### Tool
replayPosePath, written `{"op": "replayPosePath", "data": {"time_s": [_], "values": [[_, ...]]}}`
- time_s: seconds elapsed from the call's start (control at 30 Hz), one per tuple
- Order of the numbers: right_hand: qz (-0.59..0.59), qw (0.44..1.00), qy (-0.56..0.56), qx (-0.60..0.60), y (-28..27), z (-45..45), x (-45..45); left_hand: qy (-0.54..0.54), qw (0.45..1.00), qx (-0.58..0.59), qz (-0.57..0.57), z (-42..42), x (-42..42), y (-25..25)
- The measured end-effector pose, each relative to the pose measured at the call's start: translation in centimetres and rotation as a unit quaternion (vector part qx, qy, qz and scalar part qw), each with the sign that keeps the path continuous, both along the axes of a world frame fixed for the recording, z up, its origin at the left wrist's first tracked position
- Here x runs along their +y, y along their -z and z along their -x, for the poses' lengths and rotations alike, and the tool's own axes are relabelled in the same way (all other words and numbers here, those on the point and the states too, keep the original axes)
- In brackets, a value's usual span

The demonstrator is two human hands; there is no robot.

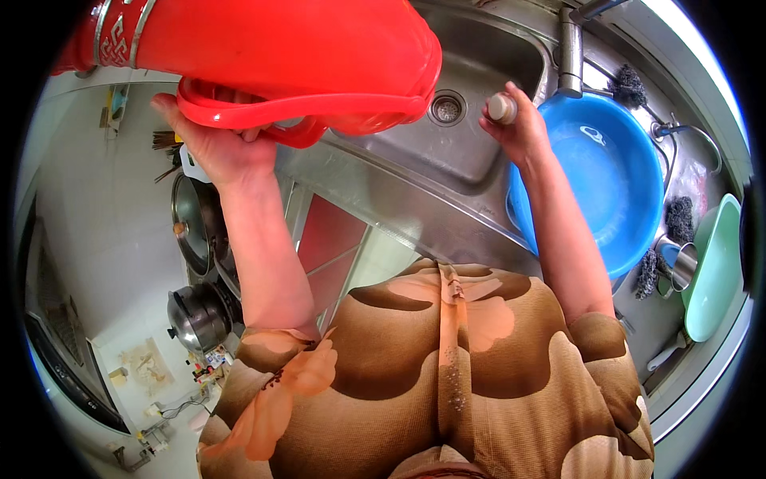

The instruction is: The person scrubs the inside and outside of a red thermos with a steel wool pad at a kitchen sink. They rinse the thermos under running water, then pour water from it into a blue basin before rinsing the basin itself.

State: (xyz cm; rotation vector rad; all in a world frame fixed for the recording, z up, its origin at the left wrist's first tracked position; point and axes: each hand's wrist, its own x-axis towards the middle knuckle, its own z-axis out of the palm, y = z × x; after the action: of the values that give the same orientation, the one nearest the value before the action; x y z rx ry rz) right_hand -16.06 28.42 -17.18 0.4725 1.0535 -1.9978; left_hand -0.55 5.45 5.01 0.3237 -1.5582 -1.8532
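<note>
A large red thermos flask (299, 54) with a silver knot pattern on a band lies tilted across the top of the view. My left hand (227, 143) is closed round its red plastic handle (299, 108). Over the right part of the steel sink, my right hand (517, 123) holds a pale stopper (502, 108), its round end facing up. The flask's far upper edge is cut off by the picture. Its mouth cannot be made out.
A steel sink basin (413, 158) with a drain (447, 108) lies beneath. Right of it are a blue plastic basin (604, 185), a steel faucet (571, 57), dark scrubbers (680, 220), a metal cup (684, 266) and a green basin (712, 275). Pots (197, 317) stand at left.
</note>
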Motion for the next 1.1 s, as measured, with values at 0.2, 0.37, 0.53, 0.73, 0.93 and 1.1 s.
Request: {"op": "replayPosePath", "data": {"time_s": [0.2,0.37,0.53,0.73,0.93,1.1], "values": [[0.015,0.998,-0.060,0.012,-0.4,-0.6,0.1,-0.156,0.987,-0.019,-0.036,2.1,2.6,-1.2],[0.022,0.997,-0.078,0.005,-0.3,-1.1,-0.2,-0.083,0.997,0.001,-0.007,0.9,1.3,-0.5],[-0.010,0.997,-0.075,0.013,-0.9,-0.9,-0.2,-0.118,0.993,-0.001,-0.016,1.0,2.0,-0.9],[-0.005,0.995,-0.097,0.031,-1.2,-1.1,-0.4,-0.189,0.981,0.015,-0.044,0.8,3.0,-0.7],[-0.008,0.961,-0.177,0.214,-3.3,-1.5,-0.9,-0.048,0.995,0.052,-0.068,-0.7,1.0,-0.5],[0.131,0.955,-0.171,0.206,-7.0,-2.2,-1.1,0.072,0.990,0.071,-0.095,-0.6,2.4,-0.7]]}}
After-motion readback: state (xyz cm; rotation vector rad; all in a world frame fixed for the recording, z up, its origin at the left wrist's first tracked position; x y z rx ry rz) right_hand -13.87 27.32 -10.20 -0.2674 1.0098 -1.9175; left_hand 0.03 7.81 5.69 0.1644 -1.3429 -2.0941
